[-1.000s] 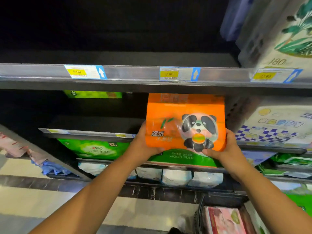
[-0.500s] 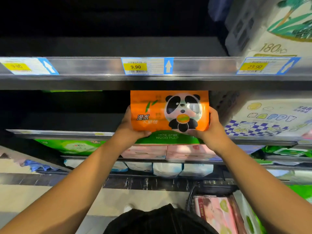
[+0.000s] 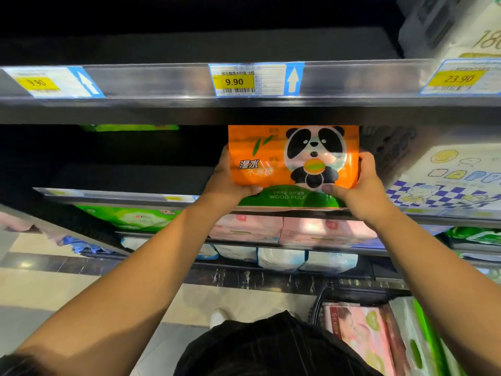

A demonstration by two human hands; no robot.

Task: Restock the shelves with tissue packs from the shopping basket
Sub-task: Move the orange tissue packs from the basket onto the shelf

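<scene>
The grey metal shelf (image 3: 162,104) with its clear price rail runs just above the fingers (image 3: 364,160); the black shopping basket (image 3: 360,294) sits well below them, rightward. Between them the orange plastic tissue pack with a panda print (image 3: 273,158) stands upright in the shelf opening, the left hand (image 3: 226,185) and right hand (image 3: 367,191) clamping its sides, thumbs on its front.

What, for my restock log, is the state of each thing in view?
orange panda tissue pack: upright, held at the front edge of the shelf; whether it rests on it is unclear
left hand: grips the pack's left side
right hand: grips the pack's right side
shopping basket: on the floor, packs inside
pink pack: lying in the basket
middle price tag: reads 9.90, arrow pointing up
</scene>
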